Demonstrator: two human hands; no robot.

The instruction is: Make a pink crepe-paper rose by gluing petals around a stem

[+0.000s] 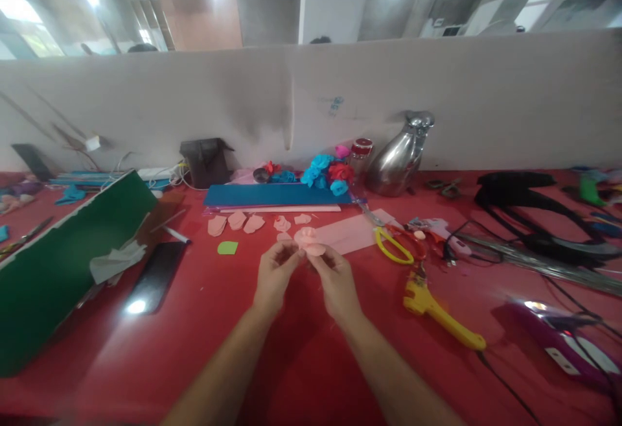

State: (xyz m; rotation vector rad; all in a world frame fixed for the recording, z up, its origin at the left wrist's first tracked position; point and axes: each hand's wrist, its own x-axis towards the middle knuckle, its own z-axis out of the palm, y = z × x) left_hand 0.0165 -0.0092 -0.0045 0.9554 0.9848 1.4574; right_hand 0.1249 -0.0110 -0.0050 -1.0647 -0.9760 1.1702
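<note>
Between my two hands, above the red table [214,335], is a small pink paper flower [308,238] with layered petals. My left hand [275,273] pinches its left lower edge, thumb and fingertips together. On the other side, my right hand [335,277] is closed on a petal at the lower right. Cut pink petals [236,220] lie in small piles beyond my left hand, near a green paper piece [227,248]. A pink paper strip [350,231] lies behind my right hand. The flower's underside is hidden by my fingers.
Yellow-handled scissors [393,246] and a yellow glue gun [440,316] lie to the right, with a purple device [564,342] beyond. A phone [158,277] and green board [72,264] are left. Blue and red paper flowers [323,172] and a metal jug [401,157] stand behind.
</note>
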